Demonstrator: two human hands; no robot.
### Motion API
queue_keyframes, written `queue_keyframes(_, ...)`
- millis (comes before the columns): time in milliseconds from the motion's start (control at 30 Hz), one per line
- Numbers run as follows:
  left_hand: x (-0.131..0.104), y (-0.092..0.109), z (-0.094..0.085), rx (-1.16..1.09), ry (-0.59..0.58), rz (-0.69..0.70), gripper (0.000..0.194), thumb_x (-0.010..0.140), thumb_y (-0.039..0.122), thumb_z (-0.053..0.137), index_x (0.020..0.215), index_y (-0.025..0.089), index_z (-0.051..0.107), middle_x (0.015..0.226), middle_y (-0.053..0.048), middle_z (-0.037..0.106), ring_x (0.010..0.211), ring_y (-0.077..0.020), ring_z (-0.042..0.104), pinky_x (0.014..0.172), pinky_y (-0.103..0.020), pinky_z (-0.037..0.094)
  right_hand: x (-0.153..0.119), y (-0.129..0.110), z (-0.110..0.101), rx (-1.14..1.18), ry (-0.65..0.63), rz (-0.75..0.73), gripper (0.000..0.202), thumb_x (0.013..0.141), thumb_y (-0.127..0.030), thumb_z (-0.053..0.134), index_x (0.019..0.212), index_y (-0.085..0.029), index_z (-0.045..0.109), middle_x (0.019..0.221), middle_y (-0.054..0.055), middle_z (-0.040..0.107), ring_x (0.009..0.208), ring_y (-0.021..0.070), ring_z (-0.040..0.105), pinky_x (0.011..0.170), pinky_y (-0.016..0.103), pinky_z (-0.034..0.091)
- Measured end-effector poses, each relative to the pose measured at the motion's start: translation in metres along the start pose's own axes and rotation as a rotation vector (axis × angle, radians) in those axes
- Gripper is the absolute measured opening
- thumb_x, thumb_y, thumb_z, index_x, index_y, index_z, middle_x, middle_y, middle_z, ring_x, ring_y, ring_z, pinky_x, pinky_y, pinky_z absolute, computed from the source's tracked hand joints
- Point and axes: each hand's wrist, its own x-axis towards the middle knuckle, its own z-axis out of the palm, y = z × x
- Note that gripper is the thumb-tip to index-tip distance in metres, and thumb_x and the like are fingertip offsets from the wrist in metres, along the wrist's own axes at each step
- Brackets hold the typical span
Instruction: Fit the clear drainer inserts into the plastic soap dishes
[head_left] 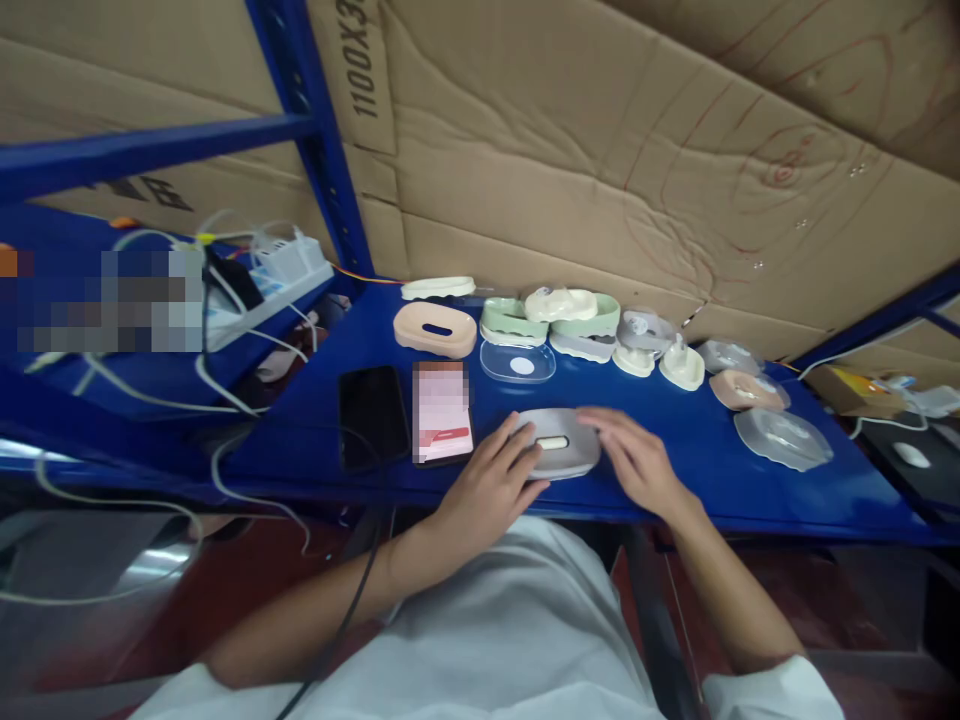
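Observation:
A grey oval dish (574, 455) with a slot in its middle lies on the blue table between my hands. My left hand (499, 475) rests on its left side, fingers spread over the rim. At the dish's right end, my right hand (634, 455) touches the edge with its fingertips, fingers extended. Behind the dish stand a clear oval tray (517, 363) with a white round sticker, a peach dish (435, 330) with a dark slot, and green dishes (514, 318) stacked with cream parts.
A phone with a lit screen (442, 412) and a dark phone (373, 415) lie left of my left hand. More clear and peach dishes (750, 390) sit at the right. Cardboard (525, 150) stands behind the blue table (675, 500); cables and a power strip (289, 290) are at the left.

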Motion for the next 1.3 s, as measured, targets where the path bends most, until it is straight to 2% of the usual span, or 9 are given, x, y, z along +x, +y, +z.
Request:
queue_keyframes(67,0.001,0.001,-0.002,0.011,0.007,0.023,0.035,0.105,0.032,0.064,0.132,0.011,0.067,0.144,-0.017,0.067,0.156,-0.0336,0.044,0.127,-0.051,0.045,0.020,0.020,-0.005,-0.088,0.053,0.015,0.045,0.110,-0.021,0.042,0.152,-0.029,0.058,0.147,0.008,0.068,0.145,0.0249,0.058,0.122,0.052,0.047)
queue_keyframes(300,0.004,0.002,-0.007,-0.028,0.025,0.006,0.032,0.100,0.023,0.063,0.130,0.011,0.068,0.143,-0.018,0.066,0.153,-0.0349,0.046,0.125,-0.053,0.049,0.074,0.080,0.010,-0.054,-0.193,0.033,0.034,0.104,-0.039,0.060,0.133,-0.023,0.068,0.145,0.014,0.068,0.148,0.0320,0.053,0.120,0.060,0.044)
queue_keyframes(533,0.004,0.000,-0.009,-0.058,0.008,0.014,0.034,0.099,0.020,0.063,0.132,0.012,0.068,0.144,-0.018,0.065,0.153,-0.0357,0.046,0.123,-0.055,0.050,-0.008,0.070,-0.022,-0.207,-0.113,0.198,0.019,0.104,-0.037,0.060,0.112,-0.026,0.074,0.122,0.011,0.076,0.127,0.0303,0.067,0.121,0.066,0.034)
queue_keyframes(700,0.002,0.000,-0.005,-0.044,0.029,0.040,0.033,0.100,0.020,0.064,0.132,0.010,0.067,0.155,-0.023,0.055,0.155,-0.0383,0.044,0.123,-0.053,0.051,-0.075,0.066,-0.040,0.233,0.285,0.538,0.028,0.105,-0.052,0.056,0.112,-0.027,0.069,0.099,0.006,0.076,0.098,0.0258,0.076,0.094,0.046,0.061)
queue_keyframes(833,0.000,0.001,-0.003,-0.026,0.028,0.030,0.038,0.100,0.020,0.064,0.137,0.009,0.064,0.167,-0.026,0.039,0.157,-0.0395,0.041,0.122,-0.051,0.050,-0.080,0.082,-0.036,0.308,0.496,0.735,0.048,0.105,-0.059,0.049,0.131,-0.024,0.068,0.087,0.005,0.071,0.069,0.0216,0.070,0.069,0.041,0.064)
queue_keyframes(967,0.002,0.002,-0.005,-0.047,0.023,0.028,0.037,0.101,0.020,0.064,0.137,0.011,0.064,0.171,-0.024,0.035,0.157,-0.0388,0.041,0.122,-0.052,0.050,-0.069,0.074,-0.033,-0.143,0.461,0.641,0.057,0.106,-0.058,0.049,0.148,-0.023,0.061,0.146,0.018,0.063,0.127,0.0320,0.067,0.107,0.055,0.057)
queue_keyframes(1067,0.002,0.002,-0.006,-0.049,0.020,0.030,0.035,0.100,0.020,0.064,0.134,0.011,0.064,0.171,-0.025,0.034,0.157,-0.0399,0.041,0.122,-0.052,0.049,-0.075,0.057,-0.037,-0.230,0.058,0.417,0.062,0.103,-0.057,0.058,0.160,-0.033,0.050,0.171,0.011,0.040,0.160,0.0349,0.034,0.125,0.062,0.038)
queue_keyframes(1133,0.002,0.002,-0.005,-0.061,0.013,-0.017,0.035,0.101,0.021,0.064,0.134,0.013,0.065,0.172,-0.024,0.032,0.156,-0.0398,0.042,0.121,-0.050,0.051,-0.083,0.051,-0.041,-0.233,-0.106,0.360,0.065,0.100,-0.058,0.065,0.160,-0.037,0.049,0.171,0.009,0.042,0.161,0.0361,0.034,0.123,0.065,0.039)
queue_keyframes(1300,-0.001,0.000,-0.003,-0.150,-0.051,-0.164,0.068,0.102,0.035,0.067,0.163,0.020,0.040,0.172,-0.019,0.037,0.150,-0.0331,0.053,0.116,-0.043,0.055,-0.083,0.029,-0.034,-0.302,0.217,0.435,0.047,0.103,-0.048,0.062,0.149,-0.035,0.062,0.148,0.009,0.066,0.142,0.0344,0.057,0.119,0.062,0.046)
